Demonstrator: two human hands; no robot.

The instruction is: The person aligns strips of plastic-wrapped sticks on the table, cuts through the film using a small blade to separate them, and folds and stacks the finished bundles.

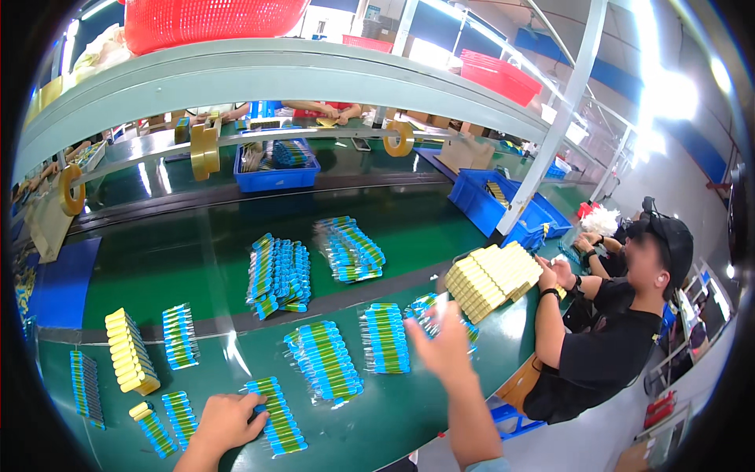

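Evidently, the left hand (222, 422) rests low over the dark green worktop (409, 417), palm down, its thumb and forefinger at the edge of a flat strip of slim blue-and-green pieces in a row (277, 418). Whether those fingers pinch the strip or only steady it, one cannot tell; the light contact would suit holding the row straight. This strip lies just right of the left hand, near the person, probably for easy reach.

The right hand (447, 346) is raised, thumb and fingers spread apart, clasping nothing that shows, though blur softens the fingertips. It partly covers a loose blue-and-green bundle in clear film (423, 307). Left of that lie a compact blue-and-green stack (385, 338) and a broader layered blue-and-green pile (324, 362), set apart, perhaps so each group is easily told from its neighbours.

Farther left, a ridged yellow stack (132, 354) stands among smaller strips, its pieces aligned, likely for stability. Beyond the worktop, two overlapping blue-and-green heaps (279, 275) (350, 250) lie on a green conveyor belt (181, 267). At right, a large pale yellow stack (491, 279) sits beside a black-shirted co-worker (605, 338), seemingly within that person's reach.
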